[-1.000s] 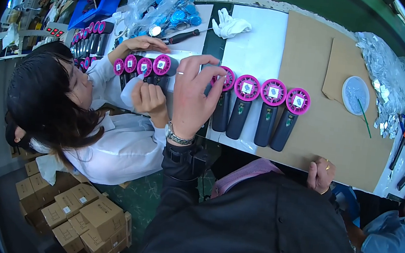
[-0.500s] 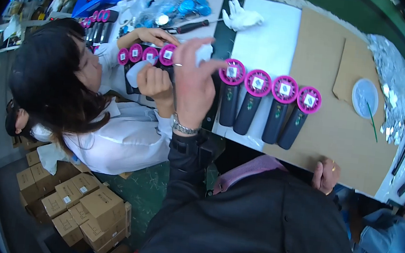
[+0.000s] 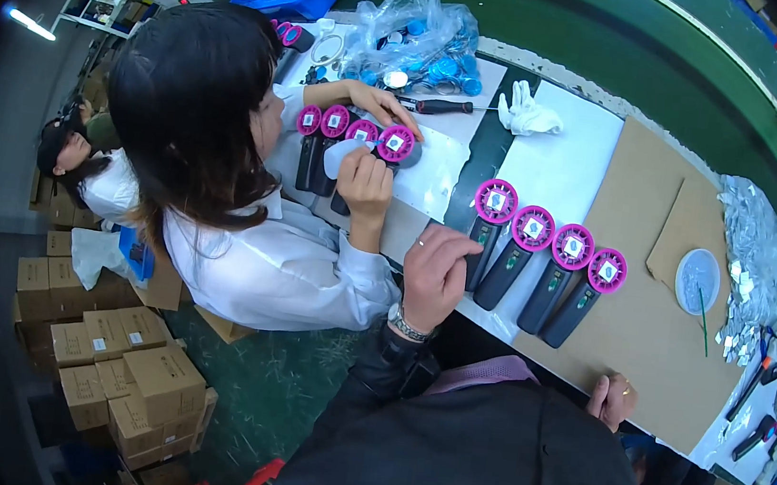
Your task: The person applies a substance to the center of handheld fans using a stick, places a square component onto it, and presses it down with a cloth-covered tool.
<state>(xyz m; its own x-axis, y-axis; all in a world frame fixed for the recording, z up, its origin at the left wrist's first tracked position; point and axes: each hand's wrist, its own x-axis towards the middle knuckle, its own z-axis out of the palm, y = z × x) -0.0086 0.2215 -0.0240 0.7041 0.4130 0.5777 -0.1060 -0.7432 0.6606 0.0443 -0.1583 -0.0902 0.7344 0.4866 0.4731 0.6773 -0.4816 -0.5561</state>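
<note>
Pink and black fans [image 3: 554, 281] lie between the left hand [image 3: 436, 272], loose and free, and the right hand [image 3: 615, 401], curled up.

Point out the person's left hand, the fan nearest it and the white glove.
Left hand [image 3: 436, 273]: head view, on the back of the hand.
Fan [image 3: 488, 228]: head view, on the top of its dark handle, below the pink head.
White glove [image 3: 529, 117]: head view, on the middle of its fabric.
</note>
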